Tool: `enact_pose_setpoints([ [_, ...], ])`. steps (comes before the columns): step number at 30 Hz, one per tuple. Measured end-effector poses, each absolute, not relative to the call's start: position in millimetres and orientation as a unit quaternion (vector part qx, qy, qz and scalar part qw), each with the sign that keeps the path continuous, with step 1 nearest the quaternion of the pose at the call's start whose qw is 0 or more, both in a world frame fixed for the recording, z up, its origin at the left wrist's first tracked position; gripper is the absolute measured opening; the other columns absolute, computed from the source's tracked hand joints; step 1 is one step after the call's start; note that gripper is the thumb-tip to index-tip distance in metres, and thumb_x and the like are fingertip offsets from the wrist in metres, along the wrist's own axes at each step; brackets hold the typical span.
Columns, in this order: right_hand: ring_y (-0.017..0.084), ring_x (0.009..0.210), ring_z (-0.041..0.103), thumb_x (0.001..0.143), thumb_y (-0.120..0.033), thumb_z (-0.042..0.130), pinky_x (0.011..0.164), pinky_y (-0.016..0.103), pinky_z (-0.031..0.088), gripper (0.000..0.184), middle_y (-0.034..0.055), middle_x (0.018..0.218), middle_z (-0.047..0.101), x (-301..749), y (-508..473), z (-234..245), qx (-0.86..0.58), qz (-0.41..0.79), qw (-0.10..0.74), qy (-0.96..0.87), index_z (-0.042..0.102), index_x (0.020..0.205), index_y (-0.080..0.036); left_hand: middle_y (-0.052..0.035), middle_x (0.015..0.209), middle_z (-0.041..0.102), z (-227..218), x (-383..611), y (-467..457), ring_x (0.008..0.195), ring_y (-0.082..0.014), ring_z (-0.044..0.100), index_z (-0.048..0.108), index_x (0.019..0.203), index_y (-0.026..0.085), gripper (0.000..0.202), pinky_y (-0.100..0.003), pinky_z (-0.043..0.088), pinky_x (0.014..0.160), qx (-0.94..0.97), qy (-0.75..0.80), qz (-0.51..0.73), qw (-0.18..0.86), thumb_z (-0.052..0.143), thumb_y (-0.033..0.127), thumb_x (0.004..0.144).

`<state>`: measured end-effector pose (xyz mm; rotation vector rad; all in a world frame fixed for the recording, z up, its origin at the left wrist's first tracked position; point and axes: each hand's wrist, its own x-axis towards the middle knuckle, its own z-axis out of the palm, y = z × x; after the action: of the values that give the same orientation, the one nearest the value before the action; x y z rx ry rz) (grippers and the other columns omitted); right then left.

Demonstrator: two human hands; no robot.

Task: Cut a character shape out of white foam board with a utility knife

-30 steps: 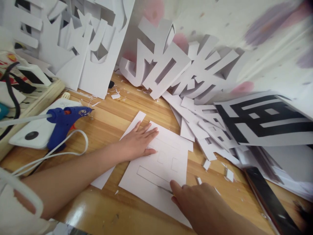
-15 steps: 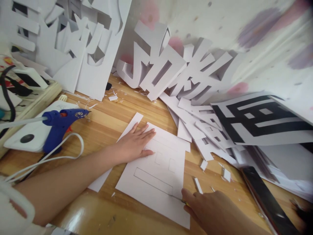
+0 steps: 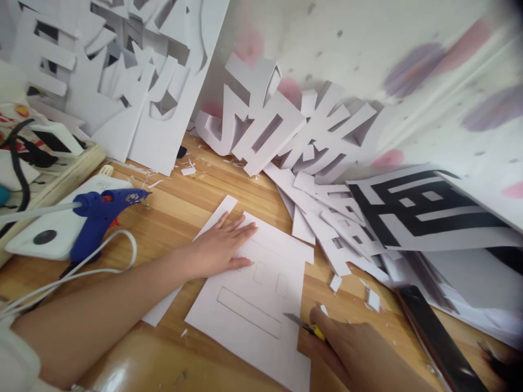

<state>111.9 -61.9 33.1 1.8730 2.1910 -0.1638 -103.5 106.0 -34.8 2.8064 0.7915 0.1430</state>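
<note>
A white foam board sheet (image 3: 249,348) lies on the wooden table, with a long rectangle and smaller shapes outlined on it. My left hand (image 3: 224,245) rests flat on its upper left part, fingers spread. Partly beneath my left wrist is a narrow white strip (image 3: 216,215). In my right hand (image 3: 351,348) is a utility knife (image 3: 314,330) with a yellow part showing; its blade points left over the sheet, near the right end of the long rectangle. Whether the tip touches the sheet, I cannot tell.
At left, a blue glue gun (image 3: 96,220) with a white cord lies on a white device (image 3: 24,239). Cut-out white characters (image 3: 253,120) lean at the back. Cut pieces (image 3: 327,223), a black-and-white printed sheet (image 3: 429,207) and a long black bar (image 3: 437,337) lie at right.
My right hand has drawn the knife up and away from the lower right end of the long rectangle. My left hand stays flat on the sheet. The view has shifted slightly.
</note>
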Motion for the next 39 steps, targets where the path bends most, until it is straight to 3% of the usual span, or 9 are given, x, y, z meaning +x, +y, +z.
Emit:
enact_pose_setpoints([
  [6, 0.016, 0.053, 0.060, 0.090, -0.024, 0.036, 0.047, 0.024, 0.034, 0.013, -0.0013, 0.061, 0.062, 124, -46, 23, 0.679, -0.109, 0.080, 0.721, 0.047, 0.084, -0.023, -0.0061, 0.146, 0.023, -28, -109, 109, 0.137, -0.0210, 0.009, 0.017, 0.141, 0.015, 0.069, -0.039, 0.002, 0.110, 0.955, 0.256, 0.035, 0.146, 0.037, 0.056, 0.088],
  [13, 0.021, 0.061, 0.062, 0.088, -0.021, 0.038, 0.051, 0.025, 0.030, 0.005, 0.0032, 0.069, 0.065, 122, -37, 18, 0.718, -0.142, 0.073, 0.678, 0.043, 0.087, -0.020, -0.0097, 0.144, 0.029, -21, -109, 115, 0.134, -0.0187, 0.022, 0.025, 0.137, 0.014, 0.049, -0.038, 0.015, 0.109, 0.924, 0.335, 0.080, 0.167, 0.031, 0.034, 0.093],
  [18, 0.021, 0.065, 0.060, 0.090, -0.032, 0.035, 0.053, 0.027, 0.032, 0.011, 0.0040, 0.071, 0.064, 123, -29, 16, 0.744, -0.204, 0.022, 0.636, 0.039, 0.088, -0.022, -0.0122, 0.142, 0.033, -16, -111, 117, 0.132, -0.0225, 0.027, 0.027, 0.136, 0.013, 0.056, -0.040, 0.016, 0.109, 0.910, 0.360, 0.084, 0.185, 0.042, 0.038, 0.088],
  [22, 0.017, 0.059, 0.058, 0.090, -0.037, 0.032, 0.053, 0.027, 0.036, 0.016, 0.0020, 0.066, 0.062, 130, -22, 10, 0.754, -0.273, -0.048, 0.596, 0.037, 0.082, -0.023, -0.0106, 0.145, 0.026, -8, -113, 111, 0.134, -0.0259, 0.022, 0.022, 0.139, 0.015, 0.062, -0.043, 0.018, 0.108, 0.895, 0.372, 0.066, 0.237, 0.043, 0.040, 0.086],
  [26, 0.014, 0.054, 0.057, 0.090, -0.040, 0.034, 0.053, 0.027, 0.041, 0.021, -0.0006, 0.063, 0.062, 132, -22, 3, 0.723, -0.375, -0.120, 0.567, 0.038, 0.077, -0.024, -0.0031, 0.147, 0.022, -6, -112, 111, 0.135, -0.0316, 0.007, 0.017, 0.141, 0.023, 0.063, -0.047, 0.030, 0.101, 0.859, 0.401, 0.051, 0.315, 0.039, 0.024, 0.083],
  [29, 0.012, 0.052, 0.056, 0.089, -0.043, 0.037, 0.051, 0.026, 0.042, 0.023, -0.0010, 0.068, 0.063, 125, -28, 0, 0.647, -0.506, -0.177, 0.542, 0.038, 0.077, -0.023, 0.0012, 0.146, 0.027, -6, -109, 121, 0.135, -0.0345, -0.002, 0.016, 0.141, 0.027, 0.070, -0.052, 0.024, 0.103, 0.844, 0.400, 0.033, 0.355, 0.039, 0.013, 0.076],
  [33, 0.011, 0.049, 0.054, 0.084, -0.050, 0.044, 0.047, 0.023, 0.041, 0.027, -0.0016, 0.071, 0.062, 111, -37, 5, 0.563, -0.645, -0.174, 0.487, 0.041, 0.081, -0.023, 0.0044, 0.144, 0.030, 3, -101, 134, 0.136, -0.0308, 0.004, 0.021, 0.140, 0.027, 0.077, -0.050, 0.017, 0.107, 0.875, 0.333, 0.005, 0.351, 0.039, 0.004, 0.068],
  [36, 0.010, 0.048, 0.052, 0.083, -0.050, 0.047, 0.046, 0.023, 0.039, 0.029, -0.0038, 0.063, 0.057, 113, -38, 12, 0.548, -0.650, -0.174, 0.497, 0.046, 0.082, -0.022, 0.0060, 0.144, 0.030, 10, -93, 133, 0.136, -0.0282, 0.008, 0.025, 0.139, 0.030, 0.080, -0.049, 0.016, 0.107, 0.890, 0.304, -0.014, 0.340, 0.038, 0.001, 0.065],
  [39, 0.008, 0.048, 0.051, 0.086, -0.048, 0.043, 0.049, 0.023, 0.040, 0.028, -0.0020, 0.072, 0.060, 126, -34, 14, 0.536, -0.626, -0.238, 0.514, 0.046, 0.083, -0.020, 0.0088, 0.140, 0.037, 12, -84, 125, 0.136, -0.0248, 0.011, 0.025, 0.138, 0.035, 0.081, -0.052, 0.008, 0.108, 0.893, 0.262, -0.034, 0.365, 0.037, -0.001, 0.066],
])
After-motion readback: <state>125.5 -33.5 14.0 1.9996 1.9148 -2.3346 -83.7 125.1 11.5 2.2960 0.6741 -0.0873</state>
